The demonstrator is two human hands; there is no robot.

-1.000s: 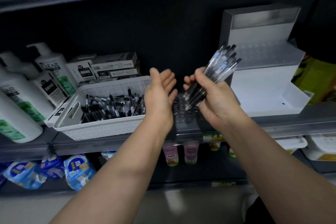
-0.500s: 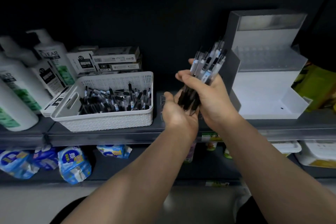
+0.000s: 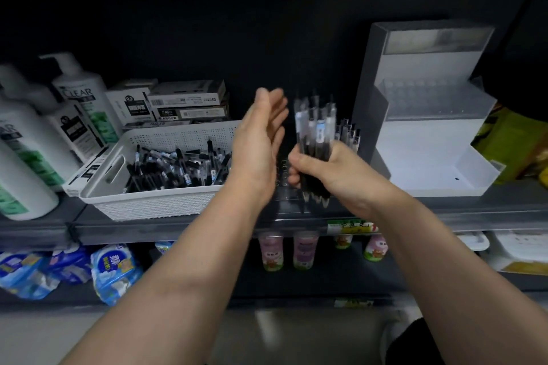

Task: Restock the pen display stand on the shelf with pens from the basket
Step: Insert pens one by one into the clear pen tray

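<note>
head view shows our right hand [image 3: 341, 175] curled round a bundle of pens [image 3: 315, 133], gripping it at mid-length so the clicker ends stand up and the tips point down at the shelf [image 3: 489, 210]. our left hand [image 3: 258, 151] is open, fingers straight and together, palm turned toward the bundle and just beside it; it holds nothing, and its fingertips are blurred, so we cannot tell whether they touch the pens. the white perforated basket [image 3: 154, 204] sits on the same shelf to the left of both hands, with many loose pens [image 3: 178, 169] lying in a heap inside. the pen display stand [image 3: 430, 157], white with a clear tiered insert, stands on the shelf to the right of the bundle. a few more pens [image 3: 348, 132] show behind our right hand, though we cannot tell what holds them. shampoo bottles [image 3: 80, 98] and stacked boxes [image 3: 186, 98] stand behind the basket.
</note>
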